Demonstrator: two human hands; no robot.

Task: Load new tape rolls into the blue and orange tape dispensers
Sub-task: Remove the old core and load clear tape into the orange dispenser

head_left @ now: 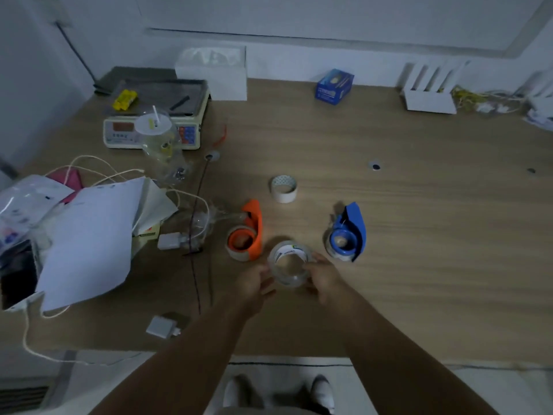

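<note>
Two hands are closed on one clear tape roll (289, 266). The left hand (254, 283) is curled round its left side and the right hand (324, 278) round its right side. The roll is held flat with the core opening up, over the bench (419, 235); whether it is resting on the bench cannot be told. The two-sided hold is likely used so the roll can be turned and the free end found before loading.

The orange dispenser (247, 235) is laid on its side just left of and beyond the roll. The blue dispenser (348, 232) is laid likewise just right of and beyond it. Both are parked within reach with hubs up, presumably so a roll can be dropped on. Each hub appears to be occupied by a roll or core, but this is not clearly resolved.

A white tape roll (284, 188) is stood farther beyond the clear roll, apart from it, and is probably the second refill. Neither load is judged done.
</note>
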